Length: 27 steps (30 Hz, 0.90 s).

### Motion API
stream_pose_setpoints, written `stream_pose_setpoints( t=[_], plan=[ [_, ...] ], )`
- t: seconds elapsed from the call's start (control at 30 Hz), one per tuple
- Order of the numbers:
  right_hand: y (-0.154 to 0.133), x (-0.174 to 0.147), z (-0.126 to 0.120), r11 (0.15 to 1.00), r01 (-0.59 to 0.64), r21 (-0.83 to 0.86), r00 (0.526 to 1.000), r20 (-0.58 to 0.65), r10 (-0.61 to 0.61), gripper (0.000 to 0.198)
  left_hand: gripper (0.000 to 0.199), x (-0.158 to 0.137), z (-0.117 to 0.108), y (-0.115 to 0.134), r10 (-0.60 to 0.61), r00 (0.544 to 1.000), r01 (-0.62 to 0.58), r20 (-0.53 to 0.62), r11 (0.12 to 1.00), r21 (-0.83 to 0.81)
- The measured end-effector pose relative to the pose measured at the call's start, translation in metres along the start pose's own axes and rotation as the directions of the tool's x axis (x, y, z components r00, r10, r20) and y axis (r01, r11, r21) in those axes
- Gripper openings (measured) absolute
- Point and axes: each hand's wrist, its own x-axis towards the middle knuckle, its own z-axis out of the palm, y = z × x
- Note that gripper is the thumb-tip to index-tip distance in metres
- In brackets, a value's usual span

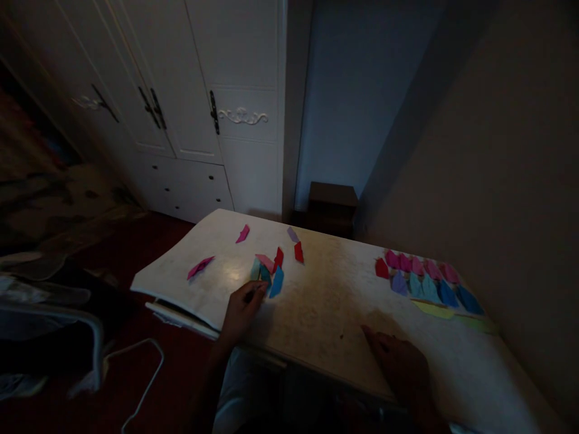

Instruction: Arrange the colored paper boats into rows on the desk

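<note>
My left hand [244, 306] is over the table's near side, thumb and fingertips pinched at the lower end of a dark teal folded paper boat [264, 273]. Around that boat lie a blue paper boat [277, 282], a pale green one [255, 269], a light pink one [265, 261] and a red one [278, 258]. My right hand [400, 364] rests by the front edge with its index finger stretched out and nothing visible in it. The dim light hides its other fingers in part.
Rows of folded paper boats [425, 282] stand at the table's right end. Apart from them lie two magenta boats [200, 267], a second red boat [299, 252] and a lilac boat [293, 234]. A white wardrobe [251, 157] and a brown box [333, 199] are behind the table [321, 319].
</note>
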Motion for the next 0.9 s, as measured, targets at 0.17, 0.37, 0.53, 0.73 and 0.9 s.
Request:
stream_pose_setpoints(
  t=[0.17,0.37,0.53,0.73,0.9],
  plan=[
    [-0.001,0.001,-0.003,0.998,-0.018,-0.064,0.998,0.065,0.022,0.039,0.029,0.012,-0.045,-0.007,0.170,0.973,-0.111,-0.155,0.938,0.328],
    [0.003,0.002,-0.003,0.998,-0.041,-0.045,0.997,0.062,0.044,0.037,0.037,0.019,-0.105,-0.020,0.149,0.910,0.158,-0.386,0.737,0.657],
    [0.008,0.003,-0.006,0.992,0.021,-0.128,0.990,0.140,-0.003,0.041,0.048,0.031,-0.132,-0.028,0.043,0.946,0.236,-0.322,0.590,0.772],
    [0.014,0.002,-0.003,0.973,0.086,-0.214,0.982,0.181,-0.047,0.055,0.038,0.041,-0.139,-0.022,-0.018,0.972,0.201,-0.233,0.576,0.792],
    [0.012,0.003,-0.004,0.982,0.057,-0.178,0.987,0.156,-0.029,0.047,0.033,0.035,-0.138,-0.025,0.045,0.955,0.136,-0.292,0.811,0.569]
  ],
)
